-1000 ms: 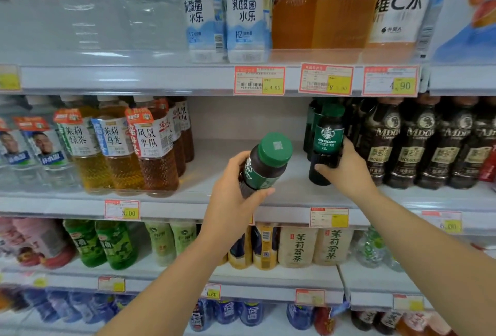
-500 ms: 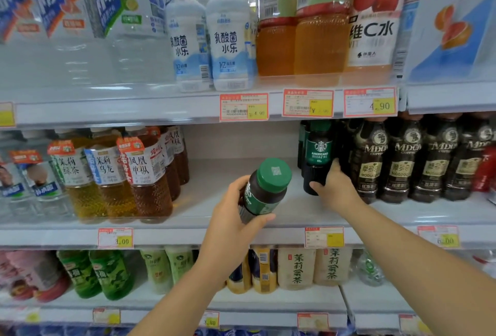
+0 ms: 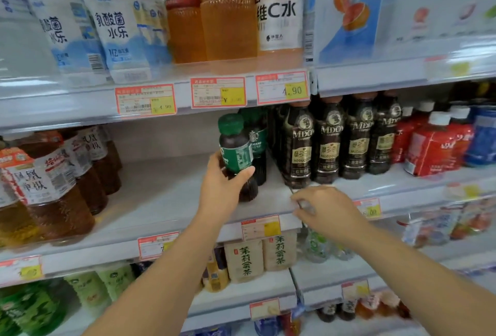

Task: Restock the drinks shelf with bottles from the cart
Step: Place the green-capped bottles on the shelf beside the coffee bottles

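green-capped bottle (image 3: 236, 157) sits in the left hand (image 3: 224, 190), fingers (image 3: 245, 173) wrapped round its lower body, long axis near upright, cap tilted slightly left; it's over the middle shelf (image 3: 166, 196), base at or just above the deck, can't tell which; matching bottle (image 3: 256, 147) stands just behind-right of the fingertips, bare deck lies to their left; right hand (image 3: 326, 210) is nearer the shelf lip, loosely curled, holding nothing; judgement: set down in front of its twin, left hand does it.

Bright, even store light; motion blur and wide-angle bending toward the edges.
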Tool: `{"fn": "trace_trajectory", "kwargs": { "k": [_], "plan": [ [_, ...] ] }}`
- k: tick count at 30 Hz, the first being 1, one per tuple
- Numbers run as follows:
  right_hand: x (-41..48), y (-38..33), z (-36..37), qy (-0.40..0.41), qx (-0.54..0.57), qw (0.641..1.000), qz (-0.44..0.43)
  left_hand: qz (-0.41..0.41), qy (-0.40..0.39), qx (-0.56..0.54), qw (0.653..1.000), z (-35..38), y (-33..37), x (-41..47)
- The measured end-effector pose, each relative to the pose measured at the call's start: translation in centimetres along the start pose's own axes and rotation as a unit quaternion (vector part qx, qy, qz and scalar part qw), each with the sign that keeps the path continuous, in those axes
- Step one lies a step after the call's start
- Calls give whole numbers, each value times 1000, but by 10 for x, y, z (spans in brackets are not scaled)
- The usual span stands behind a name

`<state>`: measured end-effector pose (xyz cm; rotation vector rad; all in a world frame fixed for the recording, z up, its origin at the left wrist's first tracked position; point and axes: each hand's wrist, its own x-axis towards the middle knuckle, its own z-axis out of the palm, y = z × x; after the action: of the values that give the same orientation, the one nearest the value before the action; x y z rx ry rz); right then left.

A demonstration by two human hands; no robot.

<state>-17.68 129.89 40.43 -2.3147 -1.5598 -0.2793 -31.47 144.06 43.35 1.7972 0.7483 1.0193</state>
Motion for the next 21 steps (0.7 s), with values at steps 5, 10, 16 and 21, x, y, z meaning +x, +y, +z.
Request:
{"fn": "trace_trajectory", "kwargs": {
  "k": [5, 10, 16, 21],
  "plan": [
    [5, 4, 3, 2, 10, 1000, 11, -28, 34, 33, 998, -9, -19, 23],
    [8, 4, 0, -10, 33, 999, 24, -5, 50, 95, 994, -10, -28, 44],
    [6, -1, -1, -9, 45, 999, 6, -54, -97, 83, 990, -29, -35, 35],
    [19, -26, 14, -64, 85, 992, -74, -41, -103, 129, 985, -37, -43, 51]
  ]
}}
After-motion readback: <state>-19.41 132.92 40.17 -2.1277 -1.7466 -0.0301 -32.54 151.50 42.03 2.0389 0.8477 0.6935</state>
